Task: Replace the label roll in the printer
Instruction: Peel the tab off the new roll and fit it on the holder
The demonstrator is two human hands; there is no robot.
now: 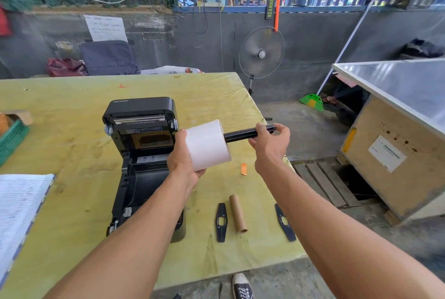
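A black label printer (142, 154) stands on the yellow-green table (72, 134) with its lid swung up and its roll bay bare. My left hand (184, 161) grips a full white label roll (208, 145) in the air to the printer's right. A black spindle bar (248, 133) sticks out of the roll's right end, and my right hand (271, 142) is closed around that bar's outer end. On the table below lie an empty brown cardboard core (238, 213) and two flat black roll guides (221, 222) (285, 222), one on either side of the core.
A small orange scrap (244, 169) lies by the table's right edge. A green crate (12, 138) and a lined notebook (19, 209) sit at the left. A fan (261, 54), a broom (313, 102) and a wooden crate (395, 161) stand beyond the table's right side.
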